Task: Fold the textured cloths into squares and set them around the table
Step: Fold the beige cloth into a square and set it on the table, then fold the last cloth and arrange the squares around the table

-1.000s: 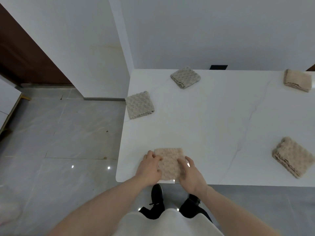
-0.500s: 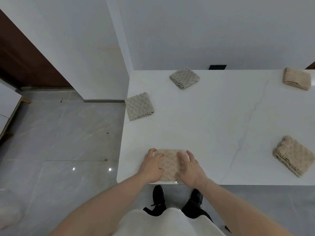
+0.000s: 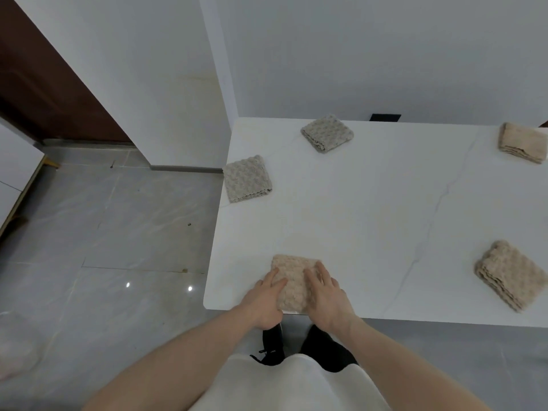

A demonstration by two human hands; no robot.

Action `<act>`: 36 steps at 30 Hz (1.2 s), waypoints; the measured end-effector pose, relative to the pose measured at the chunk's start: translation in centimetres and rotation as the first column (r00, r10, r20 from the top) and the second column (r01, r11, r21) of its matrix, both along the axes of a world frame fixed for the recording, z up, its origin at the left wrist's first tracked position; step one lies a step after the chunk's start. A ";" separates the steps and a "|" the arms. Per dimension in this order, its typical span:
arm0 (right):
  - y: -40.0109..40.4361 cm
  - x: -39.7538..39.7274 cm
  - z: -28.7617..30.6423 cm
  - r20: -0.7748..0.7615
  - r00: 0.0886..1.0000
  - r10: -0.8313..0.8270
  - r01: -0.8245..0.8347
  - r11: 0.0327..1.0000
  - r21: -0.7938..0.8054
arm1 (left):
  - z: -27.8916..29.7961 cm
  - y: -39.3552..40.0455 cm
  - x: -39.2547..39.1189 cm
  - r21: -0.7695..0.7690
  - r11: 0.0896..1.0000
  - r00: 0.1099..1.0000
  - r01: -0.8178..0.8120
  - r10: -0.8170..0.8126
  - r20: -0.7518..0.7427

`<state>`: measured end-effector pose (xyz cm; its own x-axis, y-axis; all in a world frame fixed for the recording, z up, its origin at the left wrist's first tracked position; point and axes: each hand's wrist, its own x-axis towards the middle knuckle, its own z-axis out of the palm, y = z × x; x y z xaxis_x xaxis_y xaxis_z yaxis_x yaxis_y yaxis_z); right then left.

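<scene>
**Pressing folded cloth at near edge**

Pressing flat on a beige cloth (image 3: 292, 280), both hands sit at the tabletop's (image 3: 355, 221) near edge, close to the near-left corner. Left hand (image 3: 264, 302) lies on the cloth's left side, fingers straight and spread, palm down. Right hand (image 3: 327, 295) lies on its right side, fingers straight too, not curled around anything. Cloth is folded to a rough square, its near edge about flush with the table edge.

Four more folded cloths on the tabletop: grey cloth (image 3: 247, 178) at the left edge, slightly overhanging; second grey cloth (image 3: 327, 133) near the far edge, turned diagonal; beige stack (image 3: 523, 143) by the far-right part of the view; thick beige cloth (image 3: 511, 274) at the right, toward the near edge, layers showing. All well apart from each other.

Grey tile floor (image 3: 103, 232) to the left, white wall (image 3: 385, 54) behind.
</scene>
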<state>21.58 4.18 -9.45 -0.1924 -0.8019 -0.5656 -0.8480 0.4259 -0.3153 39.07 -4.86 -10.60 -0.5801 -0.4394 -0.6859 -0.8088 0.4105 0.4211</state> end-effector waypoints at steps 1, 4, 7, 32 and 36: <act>0.4 0.0 0.1 0.009 1.000 -0.011 0.011 1.000 -0.025 | 0.0 0.2 0.0 0.004 1.000 0.999 -0.031 0.031 -0.014; 1.9 -0.2 -0.1 0.049 0.998 0.031 -0.031 1.000 0.000 | -0.1 0.9 0.0 0.029 0.997 0.997 -0.073 0.074 -0.019; 3.0 -0.7 -0.4 0.071 0.988 0.136 -0.143 0.985 0.101 | 0.4 1.4 0.2 0.060 0.992 0.993 -0.112 0.114 -0.025; -10.6 5.7 2.3 -0.037 0.996 -0.087 0.087 0.996 -0.002 | 3.9 -11.6 11.4 -0.087 0.945 0.938 -0.316 0.297 -0.180; -13.5 10.1 2.5 0.063 0.976 -0.207 0.209 0.978 -0.015 | 4.5 -16.2 15.7 -0.100 0.960 0.956 -0.262 0.244 -0.165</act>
